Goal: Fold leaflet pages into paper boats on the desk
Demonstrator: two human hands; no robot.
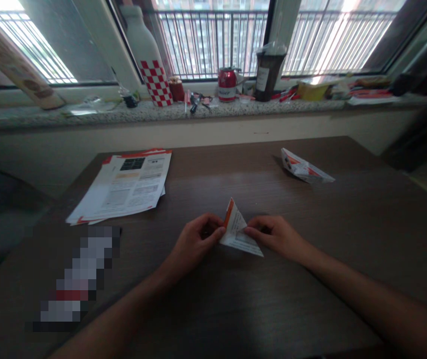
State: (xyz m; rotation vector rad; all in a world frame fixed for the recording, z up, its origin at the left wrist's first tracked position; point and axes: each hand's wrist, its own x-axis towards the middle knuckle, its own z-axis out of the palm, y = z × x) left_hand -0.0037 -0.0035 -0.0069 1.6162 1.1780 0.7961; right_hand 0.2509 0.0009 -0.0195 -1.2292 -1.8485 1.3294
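Between my two hands is a folded paper triangle (237,232), white with printed lines and an orange strip along its upper left edge. My left hand (202,234) pinches its left corner between thumb and fingers. On the opposite side, my right hand (275,234) grips the sloping right edge the same way. The paper is held just over the tabletop, its point away from me; I cannot tell whether it touches the wood. Farther back on the right lies a folded paper boat (305,167) in white and orange print.
A stack of printed sheets (131,187) lies at the table's back left. In front of it is a blurred-out flat object (80,279). Along the windowsill (104,114) stand a checkered bottle (155,82), a red can (227,85) and a dark drink cup (267,75).
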